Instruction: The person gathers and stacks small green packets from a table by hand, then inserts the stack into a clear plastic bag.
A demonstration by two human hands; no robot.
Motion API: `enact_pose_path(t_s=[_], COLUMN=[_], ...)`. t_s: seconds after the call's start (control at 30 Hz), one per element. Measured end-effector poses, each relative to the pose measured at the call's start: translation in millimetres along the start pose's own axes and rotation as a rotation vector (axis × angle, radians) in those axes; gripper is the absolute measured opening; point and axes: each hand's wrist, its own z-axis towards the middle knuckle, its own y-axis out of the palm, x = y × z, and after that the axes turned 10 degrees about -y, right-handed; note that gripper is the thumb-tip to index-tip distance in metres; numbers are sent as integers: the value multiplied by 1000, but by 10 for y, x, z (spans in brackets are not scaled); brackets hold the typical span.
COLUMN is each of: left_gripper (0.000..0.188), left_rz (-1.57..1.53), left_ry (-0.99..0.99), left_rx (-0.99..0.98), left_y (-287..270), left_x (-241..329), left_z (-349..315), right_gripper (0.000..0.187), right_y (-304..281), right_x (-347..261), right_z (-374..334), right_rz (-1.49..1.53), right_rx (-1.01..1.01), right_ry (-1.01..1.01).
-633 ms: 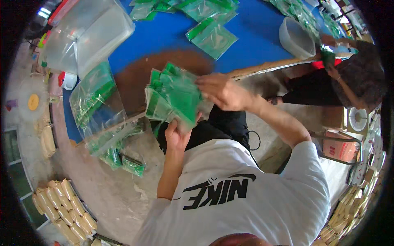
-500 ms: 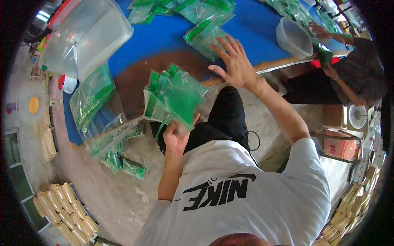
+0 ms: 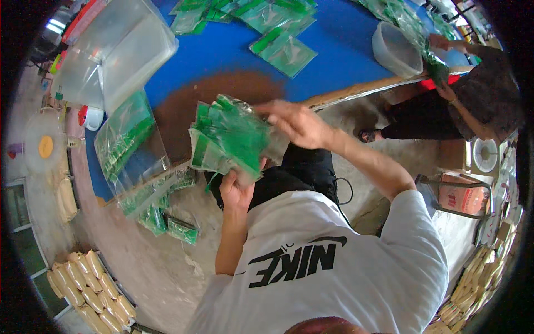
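Observation:
My left hand (image 3: pixel 238 192) is closed round the lower end of a fanned stack of flat green-and-clear plastic packets (image 3: pixel 231 136), held above my lap. At the stack's upper right edge is my right hand (image 3: pixel 303 125), its fingers reaching to the packets. Those fingertips are smeared by motion, so a grip on a packet cannot be made out. Beyond, on the blue table, lies a loose packet (image 3: pixel 286 53) of the same kind. A larger clear bag (image 3: pixel 128 136) with green packets inside hangs over the table's near left edge.
A big translucent bin (image 3: pixel 119 50) stands at the far left, beside a white-and-red roll (image 3: pixel 93 116). More packets (image 3: pixel 192 14) lie at the back. Right of them is a translucent tub (image 3: pixel 396 51), near a co-worker (image 3: pixel 484 94) handling green packets. Bagged packets (image 3: pixel 181 229) sit below the table edge.
My right hand has come down and left, from over the loose packet to the stack's edge. The stack in my left hand has shifted slightly left.

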Motion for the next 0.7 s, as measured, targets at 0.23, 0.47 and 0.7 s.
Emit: enact_pose_path(t_s=[0.23, 0.47, 0.7], left_gripper=[61, 51, 82], left_rz=[114, 656, 732], left_ry=[6, 280, -19], left_rx=[82, 33, -122], left_y=[-222, 567, 1075], left_x=[55, 778, 1047], left_z=[-115, 357, 1020], right_gripper=[59, 128, 125], right_y=[-423, -217, -1], right_x=[451, -234, 536], right_z=[163, 686, 629], right_rz=[-469, 78, 47], right_rx=[272, 192, 200], right_ry=[411, 99, 96])
